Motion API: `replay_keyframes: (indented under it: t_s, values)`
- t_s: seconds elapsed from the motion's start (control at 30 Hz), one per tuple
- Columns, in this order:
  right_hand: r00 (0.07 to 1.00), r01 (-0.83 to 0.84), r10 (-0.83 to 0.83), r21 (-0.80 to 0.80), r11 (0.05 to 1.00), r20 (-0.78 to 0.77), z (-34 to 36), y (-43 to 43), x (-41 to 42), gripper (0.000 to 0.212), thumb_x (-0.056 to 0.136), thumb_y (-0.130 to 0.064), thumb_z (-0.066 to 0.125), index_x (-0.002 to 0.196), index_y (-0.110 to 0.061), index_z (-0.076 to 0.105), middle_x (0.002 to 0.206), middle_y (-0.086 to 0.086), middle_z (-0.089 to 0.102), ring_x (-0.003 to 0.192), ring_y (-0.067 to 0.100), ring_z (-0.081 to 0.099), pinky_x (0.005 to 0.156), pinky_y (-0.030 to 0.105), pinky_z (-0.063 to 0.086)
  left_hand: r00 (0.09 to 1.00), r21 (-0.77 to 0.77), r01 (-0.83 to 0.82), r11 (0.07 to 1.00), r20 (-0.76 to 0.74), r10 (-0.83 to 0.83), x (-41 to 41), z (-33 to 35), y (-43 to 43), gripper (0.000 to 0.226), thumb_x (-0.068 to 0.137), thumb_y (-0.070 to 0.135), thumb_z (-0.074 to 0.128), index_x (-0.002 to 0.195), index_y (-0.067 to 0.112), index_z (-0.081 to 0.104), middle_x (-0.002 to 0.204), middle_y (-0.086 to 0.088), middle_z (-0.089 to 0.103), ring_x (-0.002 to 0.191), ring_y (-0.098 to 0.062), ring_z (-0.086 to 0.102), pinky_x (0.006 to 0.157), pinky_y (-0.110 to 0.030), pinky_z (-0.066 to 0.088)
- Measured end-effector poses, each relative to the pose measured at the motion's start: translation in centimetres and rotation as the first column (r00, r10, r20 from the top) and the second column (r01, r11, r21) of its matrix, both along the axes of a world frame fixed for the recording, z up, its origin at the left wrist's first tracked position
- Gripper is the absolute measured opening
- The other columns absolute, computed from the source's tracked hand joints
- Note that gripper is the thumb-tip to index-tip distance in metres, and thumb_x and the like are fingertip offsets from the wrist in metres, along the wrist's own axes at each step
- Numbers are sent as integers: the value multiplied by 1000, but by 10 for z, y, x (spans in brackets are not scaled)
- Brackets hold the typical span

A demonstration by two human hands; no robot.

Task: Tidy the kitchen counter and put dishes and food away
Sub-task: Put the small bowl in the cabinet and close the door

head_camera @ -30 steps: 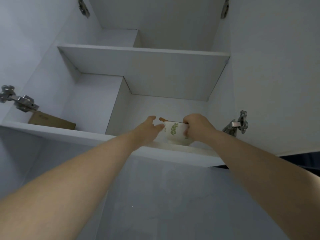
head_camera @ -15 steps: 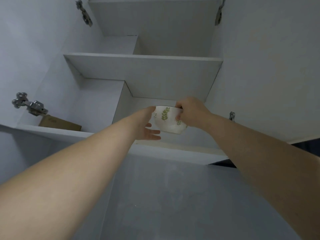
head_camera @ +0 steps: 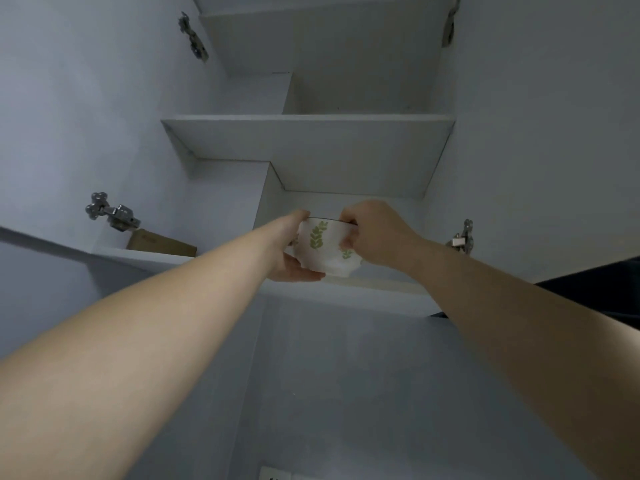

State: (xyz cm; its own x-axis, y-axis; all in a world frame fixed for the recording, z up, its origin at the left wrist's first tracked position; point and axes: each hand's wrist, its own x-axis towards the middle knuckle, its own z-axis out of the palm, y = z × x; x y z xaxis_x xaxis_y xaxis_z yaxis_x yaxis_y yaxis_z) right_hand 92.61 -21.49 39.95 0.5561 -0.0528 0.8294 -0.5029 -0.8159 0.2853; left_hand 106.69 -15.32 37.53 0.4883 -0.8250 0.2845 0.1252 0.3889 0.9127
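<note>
A white bowl (head_camera: 325,245) with green leaf prints is held up in front of the open wall cabinet, just above the front edge of the lowest shelf (head_camera: 388,289). My right hand (head_camera: 375,233) pinches its rim on the right side. My left hand (head_camera: 292,251) cups the bowl from below and on the left, with the thumb at the rim. The bowl's inside is hidden from this low angle.
A brown cardboard box (head_camera: 161,242) lies on the left part of the lowest shelf. A vertical divider (head_camera: 268,199) splits that shelf. A second shelf (head_camera: 308,147) is above. Metal hinges (head_camera: 112,213) stick out on the left and a hinge (head_camera: 462,237) on the right.
The bowl went from resting on the shelf edge to being lifted clear of it. My left hand let go for a moment and has closed under the bowl again.
</note>
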Motion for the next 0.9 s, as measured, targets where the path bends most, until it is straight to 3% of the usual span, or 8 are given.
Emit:
replay_keyframes:
  t_s: [0.17,0.3,0.4,0.5,0.57,0.67,0.77,0.9]
  values:
    - [998,-66,66,26,997,-19,-7,15,-5,15,79,-10,68,95,-10,66,85,-3,57,82,16,53,71,27,41,1000,-41,-29,999,0,29,-6,-11,11,41,82,37,62,114,12,53,119,-19,53,89,-44,63,49,-45,56]
    - [995,-76,80,67,995,-62,-12,25,-10,13,78,-12,71,90,-10,66,82,-2,59,79,16,55,66,26,44,999,-61,3,998,-48,-6,-11,-25,16,40,82,35,59,114,12,54,118,-20,54,83,-44,63,42,-39,55]
    - [988,-138,146,159,978,-42,-17,27,-16,11,85,-18,65,85,-7,67,81,2,64,74,16,58,67,29,46,998,-41,24,999,-63,-27,-12,-34,21,41,83,35,57,115,10,54,108,-23,56,75,-45,63,47,-41,58]
    - [969,-248,231,301,921,92,-21,27,-22,30,92,-27,55,84,-1,68,78,12,63,69,20,55,65,32,44,998,-16,39,999,-56,-39,-13,-45,28,40,83,36,57,113,9,55,106,-23,57,77,-45,63,56,-41,58]
    - [955,-295,254,370,881,155,-24,25,-26,33,96,-29,50,83,-3,68,82,14,66,76,23,59,73,35,48,998,-38,47,998,-38,-48,-14,-53,32,35,84,35,57,108,10,57,102,-17,57,80,-42,63,58,-42,59]
    - [962,-273,232,433,859,146,-34,21,-29,31,97,-28,49,81,-9,68,83,9,67,80,21,62,80,35,50,998,-25,60,998,1,-60,-15,-69,40,33,83,33,58,104,8,57,100,-14,55,85,-37,62,59,-41,60]
    - [962,-273,216,500,822,170,-46,19,-29,28,96,-25,49,83,-8,67,76,7,64,74,19,59,75,33,50,995,23,96,995,27,-97,-16,-84,46,34,85,37,54,101,7,57,101,-15,55,89,-37,61,51,-37,59]
    - [976,-216,156,570,793,152,-62,21,-30,26,95,-23,49,89,-5,66,71,8,61,71,22,57,71,36,51,988,64,146,987,36,-148,-20,-108,53,32,88,39,49,97,9,57,95,-15,54,83,-35,59,60,-38,58]
